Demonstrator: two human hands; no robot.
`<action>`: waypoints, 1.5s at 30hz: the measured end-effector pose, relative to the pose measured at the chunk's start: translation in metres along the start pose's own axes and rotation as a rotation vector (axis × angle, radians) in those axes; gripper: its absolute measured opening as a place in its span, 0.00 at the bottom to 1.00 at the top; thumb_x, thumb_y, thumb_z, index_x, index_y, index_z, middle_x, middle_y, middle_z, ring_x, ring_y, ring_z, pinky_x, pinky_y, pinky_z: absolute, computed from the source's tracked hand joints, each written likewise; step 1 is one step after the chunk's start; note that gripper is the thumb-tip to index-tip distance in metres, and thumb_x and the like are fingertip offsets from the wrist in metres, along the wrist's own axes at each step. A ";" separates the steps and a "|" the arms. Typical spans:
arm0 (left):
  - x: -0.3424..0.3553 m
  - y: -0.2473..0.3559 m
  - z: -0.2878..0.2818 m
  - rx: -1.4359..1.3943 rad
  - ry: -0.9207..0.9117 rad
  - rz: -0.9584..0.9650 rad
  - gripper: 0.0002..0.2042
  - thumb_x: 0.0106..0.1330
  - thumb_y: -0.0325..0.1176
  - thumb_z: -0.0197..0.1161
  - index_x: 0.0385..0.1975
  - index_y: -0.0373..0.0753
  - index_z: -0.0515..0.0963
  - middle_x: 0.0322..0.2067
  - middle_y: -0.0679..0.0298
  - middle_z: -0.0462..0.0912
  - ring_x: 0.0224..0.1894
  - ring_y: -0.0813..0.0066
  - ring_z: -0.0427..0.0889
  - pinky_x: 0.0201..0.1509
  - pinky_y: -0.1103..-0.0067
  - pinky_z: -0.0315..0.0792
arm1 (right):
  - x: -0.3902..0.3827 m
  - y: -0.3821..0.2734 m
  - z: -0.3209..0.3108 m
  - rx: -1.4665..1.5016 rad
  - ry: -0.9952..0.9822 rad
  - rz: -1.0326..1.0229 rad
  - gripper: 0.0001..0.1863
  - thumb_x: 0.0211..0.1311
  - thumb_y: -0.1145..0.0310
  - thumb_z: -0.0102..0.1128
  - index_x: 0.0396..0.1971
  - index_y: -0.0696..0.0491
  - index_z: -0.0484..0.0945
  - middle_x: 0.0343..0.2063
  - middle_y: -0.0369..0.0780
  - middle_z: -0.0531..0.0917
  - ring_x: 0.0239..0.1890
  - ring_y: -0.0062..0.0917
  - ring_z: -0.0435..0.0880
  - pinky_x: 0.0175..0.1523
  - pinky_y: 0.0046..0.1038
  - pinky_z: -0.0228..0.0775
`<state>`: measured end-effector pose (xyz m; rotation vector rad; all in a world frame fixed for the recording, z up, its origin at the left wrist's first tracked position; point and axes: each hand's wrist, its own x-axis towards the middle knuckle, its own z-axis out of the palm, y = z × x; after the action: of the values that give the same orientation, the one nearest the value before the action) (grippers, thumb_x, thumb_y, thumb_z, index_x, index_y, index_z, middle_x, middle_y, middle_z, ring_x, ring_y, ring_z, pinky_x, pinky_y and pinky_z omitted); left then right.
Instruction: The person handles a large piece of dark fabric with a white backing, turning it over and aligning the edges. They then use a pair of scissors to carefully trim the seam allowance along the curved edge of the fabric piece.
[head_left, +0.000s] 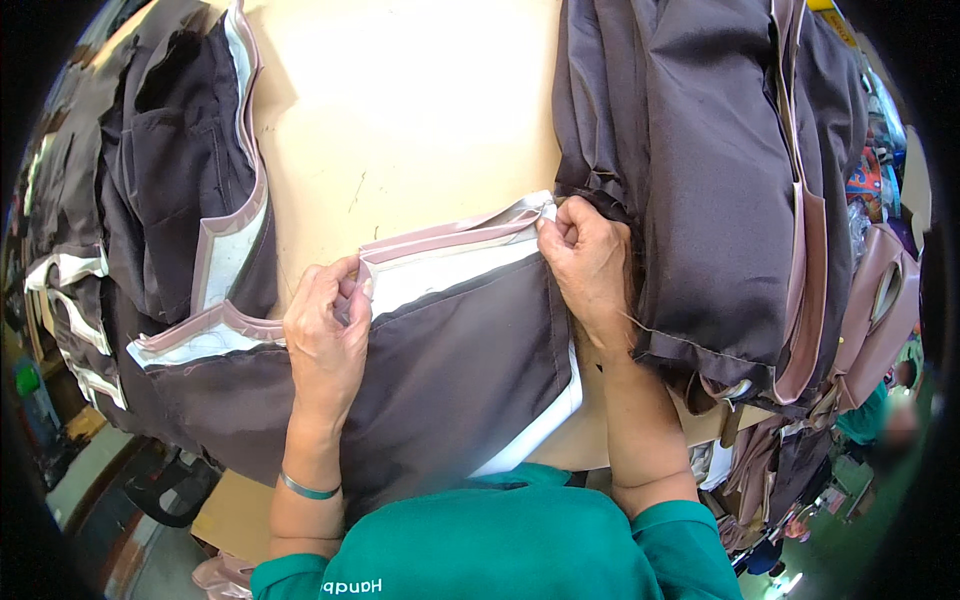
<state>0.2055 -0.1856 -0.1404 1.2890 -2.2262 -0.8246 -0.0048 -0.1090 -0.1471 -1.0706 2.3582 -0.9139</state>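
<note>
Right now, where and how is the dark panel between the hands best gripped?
Likely at both ends of its straight, pink-trimmed far edge, pinched from the near side: that edge is narrow and exposed, and the left hand and right hand grip there.

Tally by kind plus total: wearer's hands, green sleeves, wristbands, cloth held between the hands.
Hands: 2 (left hand, right hand)
Green sleeves: 2 (left sleeve, right sleeve)
Wristband: 1
Held dark cloth: 1
Total: 6

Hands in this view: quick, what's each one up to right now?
Left hand: closed, pinching the dark cloth's pink edge.
Right hand: closed, pinching that edge's right end.
</note>
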 end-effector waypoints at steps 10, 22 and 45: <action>0.001 0.001 0.000 0.005 -0.006 0.003 0.10 0.51 0.18 0.58 0.34 0.30 0.74 0.22 0.63 0.71 0.23 0.78 0.70 0.29 0.84 0.66 | -0.002 0.002 0.004 0.119 0.081 -0.033 0.10 0.49 0.72 0.56 0.16 0.60 0.69 0.07 0.40 0.68 0.10 0.21 0.66 0.19 0.25 0.57; 0.001 0.001 -0.001 -0.003 -0.016 -0.009 0.10 0.50 0.18 0.58 0.33 0.30 0.73 0.21 0.60 0.70 0.23 0.73 0.71 0.27 0.80 0.66 | -0.001 0.005 0.010 0.056 0.085 -0.055 0.10 0.48 0.71 0.57 0.16 0.59 0.68 0.10 0.45 0.70 0.13 0.29 0.72 0.22 0.28 0.62; -0.003 -0.004 0.003 0.177 0.076 0.112 0.11 0.46 0.19 0.60 0.31 0.33 0.71 0.27 0.57 0.72 0.29 0.63 0.75 0.32 0.74 0.69 | 0.005 -0.002 -0.004 -0.119 -0.063 0.013 0.10 0.51 0.70 0.56 0.19 0.61 0.71 0.09 0.40 0.68 0.12 0.21 0.65 0.20 0.26 0.57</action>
<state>0.2075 -0.1838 -0.1455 1.2382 -2.3287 -0.5383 -0.0088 -0.1121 -0.1433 -1.1109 2.3898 -0.7329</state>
